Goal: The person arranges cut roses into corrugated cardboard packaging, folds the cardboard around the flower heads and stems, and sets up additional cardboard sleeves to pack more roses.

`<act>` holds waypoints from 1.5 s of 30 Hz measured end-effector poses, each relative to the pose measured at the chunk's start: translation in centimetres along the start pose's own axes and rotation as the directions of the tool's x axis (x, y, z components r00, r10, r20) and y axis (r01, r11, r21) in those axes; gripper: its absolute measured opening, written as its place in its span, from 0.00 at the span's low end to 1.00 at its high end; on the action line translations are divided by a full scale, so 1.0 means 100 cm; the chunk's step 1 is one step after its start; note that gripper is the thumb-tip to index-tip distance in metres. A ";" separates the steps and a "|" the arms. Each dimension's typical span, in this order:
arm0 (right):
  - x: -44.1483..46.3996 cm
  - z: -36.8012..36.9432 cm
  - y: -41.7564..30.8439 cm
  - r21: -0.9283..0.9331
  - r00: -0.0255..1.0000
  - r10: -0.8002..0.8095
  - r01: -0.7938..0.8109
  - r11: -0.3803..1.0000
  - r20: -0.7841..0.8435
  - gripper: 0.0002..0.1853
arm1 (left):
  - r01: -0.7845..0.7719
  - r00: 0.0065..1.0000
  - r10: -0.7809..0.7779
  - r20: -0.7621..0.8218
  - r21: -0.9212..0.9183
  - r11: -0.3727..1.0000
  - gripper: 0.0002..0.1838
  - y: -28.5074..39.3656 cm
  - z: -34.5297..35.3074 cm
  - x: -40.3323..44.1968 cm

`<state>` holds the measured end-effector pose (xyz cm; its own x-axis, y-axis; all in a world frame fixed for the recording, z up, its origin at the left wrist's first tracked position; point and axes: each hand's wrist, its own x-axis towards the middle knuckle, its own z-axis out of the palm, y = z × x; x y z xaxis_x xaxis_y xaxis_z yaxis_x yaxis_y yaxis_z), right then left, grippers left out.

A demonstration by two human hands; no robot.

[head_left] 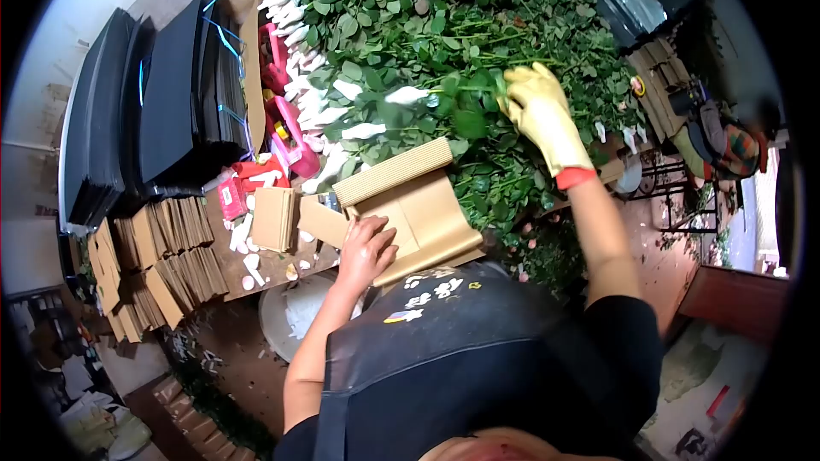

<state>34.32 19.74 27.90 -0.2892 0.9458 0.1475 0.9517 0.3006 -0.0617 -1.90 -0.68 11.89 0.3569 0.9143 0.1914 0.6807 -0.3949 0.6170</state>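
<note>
My bare left hand [367, 249] rests with its fingers spread on a sheet of brown wrapping paper [418, 209], which lies in front of my apron. A strip of corrugated cardboard [393, 172] lies across the far end of this paper. My right hand, in a yellow rubber glove [538, 111], is closed round the leafy stem of a rose [465, 96]. The rose's bud end, in a white sleeve [408, 96], points left. Other white-sleeved buds [364, 131] lie close by, and the glove partly hides the stem.
A thick heap of leafy stems [478, 8] covers the table's far side. Black sheets [184, 94] stand stacked at left, above piles of folded cardboard [162, 256]. A pink tape dispenser [293, 137] and small cardboard pieces [273, 218] lie left of the paper. A white bucket [290, 316] stands below.
</note>
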 end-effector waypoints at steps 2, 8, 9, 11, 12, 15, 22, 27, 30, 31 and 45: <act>-0.005 -0.016 -0.001 0.002 0.865 -0.167 0.191 0.982 -0.474 0.03 | 0.003 1.000 -0.003 0.002 -0.001 1.000 0.18 0.001 0.002 -0.005; -0.043 -0.046 -0.037 0.475 0.871 -0.218 0.432 0.767 -0.440 0.09 | 0.014 1.000 -0.014 0.024 -0.003 1.000 0.22 0.003 -0.003 -0.004; -0.056 -0.056 -0.051 0.528 0.886 -0.220 0.426 0.735 -0.409 0.07 | 0.032 0.999 -0.031 0.040 -0.035 0.999 0.28 -0.001 -0.001 -0.005; -0.076 -0.057 -0.070 0.629 0.898 -0.257 0.435 0.644 -0.358 0.05 | 0.126 0.992 -0.117 0.055 -0.190 0.974 0.35 -0.007 0.007 -0.008; -0.083 -0.048 -0.077 0.679 0.895 -0.292 0.445 0.583 -0.337 0.08 | 0.135 0.990 -0.130 0.048 -0.137 0.981 0.40 0.007 -0.007 -0.001; -0.101 -0.011 -0.076 0.566 0.917 -0.377 0.244 0.788 0.129 0.07 | 0.275 0.961 -0.271 0.051 -0.246 0.929 0.68 -0.011 0.014 -0.016; -0.139 0.092 -0.042 0.251 0.762 -0.228 0.089 0.964 0.606 0.10 | 0.114 0.993 -0.105 0.063 -0.180 0.977 0.48 0.002 -0.006 -0.005; -0.134 0.043 -0.033 0.254 0.847 -0.334 0.245 0.936 0.413 0.10 | 0.137 0.988 -0.122 0.092 -0.172 0.976 0.22 0.008 -0.008 -0.001; -0.082 0.023 -0.039 0.272 0.965 -0.120 0.054 0.961 0.235 0.19 | 0.132 0.980 -0.102 0.172 -0.175 0.976 0.21 0.010 -0.019 0.000; -0.062 0.023 -0.040 0.340 0.993 -0.085 0.051 0.939 0.085 0.22 | 0.126 0.976 -0.094 0.195 -0.161 0.979 0.21 0.011 -0.021 0.001; -0.024 -0.035 -0.006 0.260 0.909 -0.275 0.361 0.896 -0.315 0.18 | 0.012 0.993 0.003 0.115 -0.132 0.991 0.28 -0.002 -0.008 -0.006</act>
<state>34.77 16.83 31.06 -0.4919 0.7381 0.4617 0.7212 0.6425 -0.2589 -2.75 -1.09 12.27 0.4304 0.8966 0.1043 0.5948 -0.3687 0.7143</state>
